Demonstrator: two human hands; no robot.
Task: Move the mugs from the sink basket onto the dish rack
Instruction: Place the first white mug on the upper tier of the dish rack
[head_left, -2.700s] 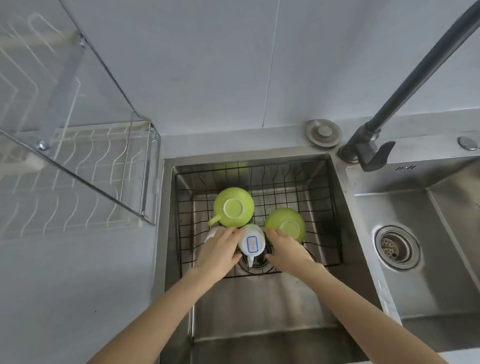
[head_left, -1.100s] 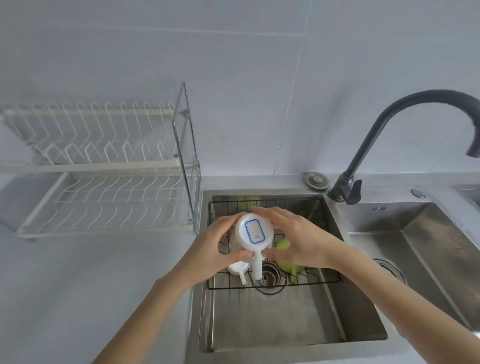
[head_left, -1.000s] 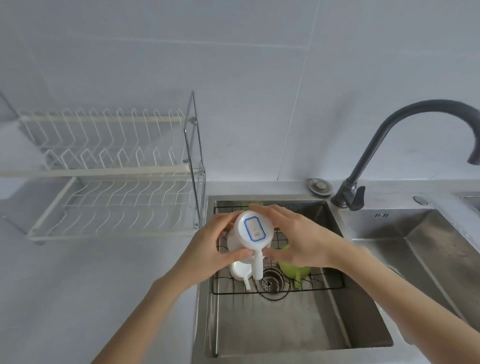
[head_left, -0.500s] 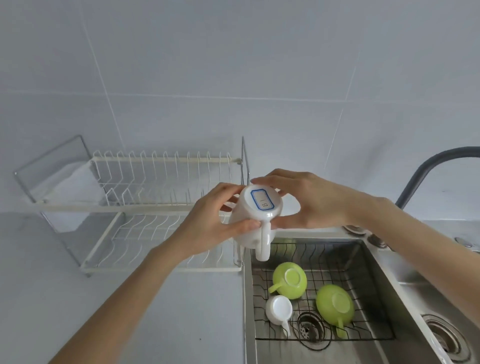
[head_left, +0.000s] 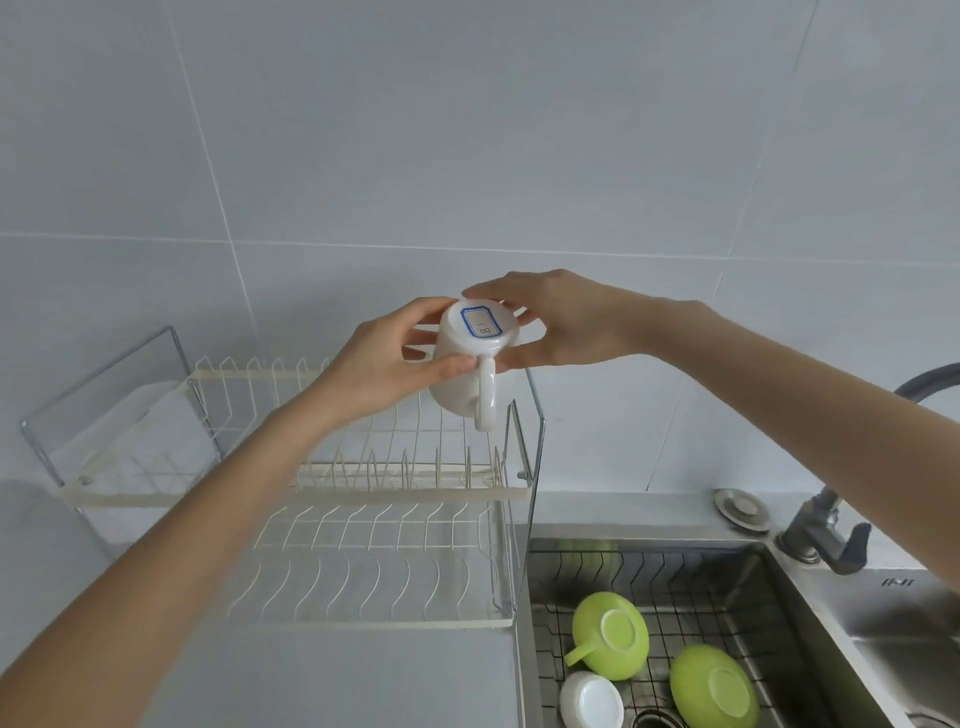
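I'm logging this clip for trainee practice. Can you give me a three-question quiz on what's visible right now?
1. True or false: the white mug is held base up by both the left hand and the right hand.
2. How many mugs lie in the sink basket? A) two B) three C) four
3. Fill in: the held mug is above the ___ tier of the dish rack.

Key: 1 true; 2 B; 3 upper

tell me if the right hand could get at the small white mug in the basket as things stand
Probably not yet: the right hand and left hand both grip the white mug above the rack. The small white mug itself lies uncovered.
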